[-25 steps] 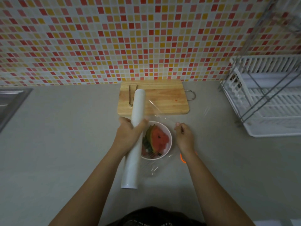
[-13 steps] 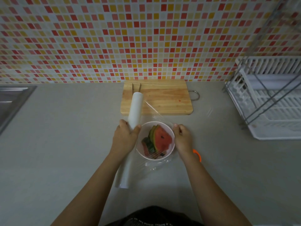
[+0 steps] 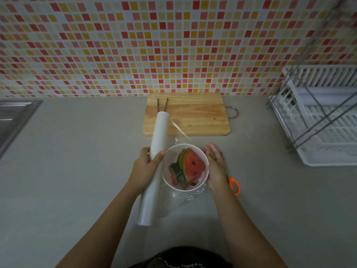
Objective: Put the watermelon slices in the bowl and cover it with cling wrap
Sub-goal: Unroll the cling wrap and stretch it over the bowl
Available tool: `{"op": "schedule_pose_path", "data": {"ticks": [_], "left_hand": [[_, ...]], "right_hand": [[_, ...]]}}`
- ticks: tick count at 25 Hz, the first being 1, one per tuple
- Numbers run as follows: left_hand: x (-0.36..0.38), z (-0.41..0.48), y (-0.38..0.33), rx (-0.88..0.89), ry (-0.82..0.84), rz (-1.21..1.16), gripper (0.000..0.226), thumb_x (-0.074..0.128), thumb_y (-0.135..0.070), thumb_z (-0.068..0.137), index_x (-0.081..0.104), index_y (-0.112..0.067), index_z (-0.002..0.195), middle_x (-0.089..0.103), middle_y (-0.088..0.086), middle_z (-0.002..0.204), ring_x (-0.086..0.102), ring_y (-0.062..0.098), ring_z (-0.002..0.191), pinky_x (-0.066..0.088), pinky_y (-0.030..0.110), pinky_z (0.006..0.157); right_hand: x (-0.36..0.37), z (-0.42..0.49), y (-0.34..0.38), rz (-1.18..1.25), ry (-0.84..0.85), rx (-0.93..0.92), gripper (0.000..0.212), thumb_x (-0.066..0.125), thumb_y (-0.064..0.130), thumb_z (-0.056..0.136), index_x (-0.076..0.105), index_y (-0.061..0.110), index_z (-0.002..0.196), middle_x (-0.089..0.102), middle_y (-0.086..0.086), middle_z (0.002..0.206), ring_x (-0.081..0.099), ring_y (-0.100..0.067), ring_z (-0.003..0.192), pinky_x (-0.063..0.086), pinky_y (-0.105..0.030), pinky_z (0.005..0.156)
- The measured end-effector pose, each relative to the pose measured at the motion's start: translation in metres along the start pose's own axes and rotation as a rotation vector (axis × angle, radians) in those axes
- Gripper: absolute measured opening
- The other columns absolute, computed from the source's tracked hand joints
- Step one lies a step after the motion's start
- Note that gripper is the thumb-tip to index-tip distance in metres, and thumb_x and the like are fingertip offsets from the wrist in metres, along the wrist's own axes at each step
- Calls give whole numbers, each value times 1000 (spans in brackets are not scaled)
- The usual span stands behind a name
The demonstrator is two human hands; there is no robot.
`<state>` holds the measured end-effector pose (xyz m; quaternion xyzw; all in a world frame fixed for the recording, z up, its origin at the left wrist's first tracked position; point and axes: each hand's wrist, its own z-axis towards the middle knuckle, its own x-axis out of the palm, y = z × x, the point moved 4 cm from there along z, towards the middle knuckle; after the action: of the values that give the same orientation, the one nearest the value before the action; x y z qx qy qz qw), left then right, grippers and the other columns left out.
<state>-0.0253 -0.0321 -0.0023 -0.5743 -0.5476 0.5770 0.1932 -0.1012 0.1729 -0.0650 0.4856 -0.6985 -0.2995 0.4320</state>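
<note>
A white bowl on the grey counter holds several watermelon slices. My left hand grips a long white roll of cling wrap just left of the bowl, the roll lying almost on the counter. A clear sheet of wrap stretches from the roll over the bowl and wrinkles on the counter in front of it. My right hand lies with straight fingers against the bowl's right side, pressing the film there.
A wooden cutting board with tongs on it lies behind the bowl. Orange-handled scissors lie right of my right hand. A white dish rack stands at the right, and a steel sink at the far left.
The roll came down and to the left, lower beside the bowl. My right hand let go of its pinch on the film's edge and flattened against the bowl's right side.
</note>
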Motion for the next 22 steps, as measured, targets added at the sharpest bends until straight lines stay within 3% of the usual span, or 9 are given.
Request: {"op": "schedule_pose_path", "data": {"ticks": [4, 7, 10, 12, 16, 18, 22], "left_hand": [[2, 0, 0, 7, -7, -32, 49, 55, -47, 89, 44, -14, 124, 57, 3, 108, 59, 16, 88, 47, 29, 69], [2, 1, 1, 7, 1, -35, 50, 55, -48, 90, 43, -14, 124, 57, 2, 107, 59, 12, 84, 46, 25, 64], [1, 1, 4, -12, 9, -52, 46, 54, -49, 89, 44, -17, 121, 57, 2, 106, 58, 8, 84, 46, 26, 64], [2, 2, 6, -23, 8, -60, 44, 54, -50, 89, 44, -20, 118, 57, 2, 107, 59, 12, 87, 47, 30, 68], [4, 3, 8, -24, -12, -66, 38, 55, -51, 88, 44, -24, 112, 57, 1, 104, 57, 6, 83, 44, 26, 63], [3, 4, 8, -27, -21, -57, 37, 55, -51, 88, 44, -24, 112, 56, 0, 103, 56, 4, 82, 43, 25, 61], [4, 3, 8, -22, -28, -45, 45, 54, -50, 88, 45, -19, 119, 55, 1, 105, 58, 12, 84, 45, 28, 64]], "right_hand": [[0, 4, -4, -63, 25, 28, 31, 47, 21, 97, 56, 24, 126, 64, 7, 106, 63, -12, 97, 53, -33, 82], [-1, 6, -5, -81, 46, 63, 31, 45, 21, 98, 54, 21, 128, 63, 1, 110, 63, -12, 93, 53, -30, 75], [-7, 9, -6, -170, 63, 94, 34, 50, 17, 95, 53, 13, 129, 61, -12, 124, 62, -28, 106, 53, -44, 90], [-16, 8, 0, -309, -48, 23, 30, 47, 16, 95, 55, 8, 124, 59, -17, 128, 58, -32, 115, 45, -49, 101], [-27, -14, 19, -608, -252, -182, 38, 29, 24, 100, 58, 4, 115, 61, -20, 123, 57, -33, 113, 41, -37, 100], [-25, -29, 18, -730, -252, -234, 45, 26, 28, 101, 54, 0, 121, 61, -21, 122, 55, -35, 114, 36, -31, 91], [-17, -42, 16, -747, -269, -352, 34, 35, 21, 100, 56, -4, 102, 64, -26, 100, 59, -38, 92, 31, -31, 68]]}}
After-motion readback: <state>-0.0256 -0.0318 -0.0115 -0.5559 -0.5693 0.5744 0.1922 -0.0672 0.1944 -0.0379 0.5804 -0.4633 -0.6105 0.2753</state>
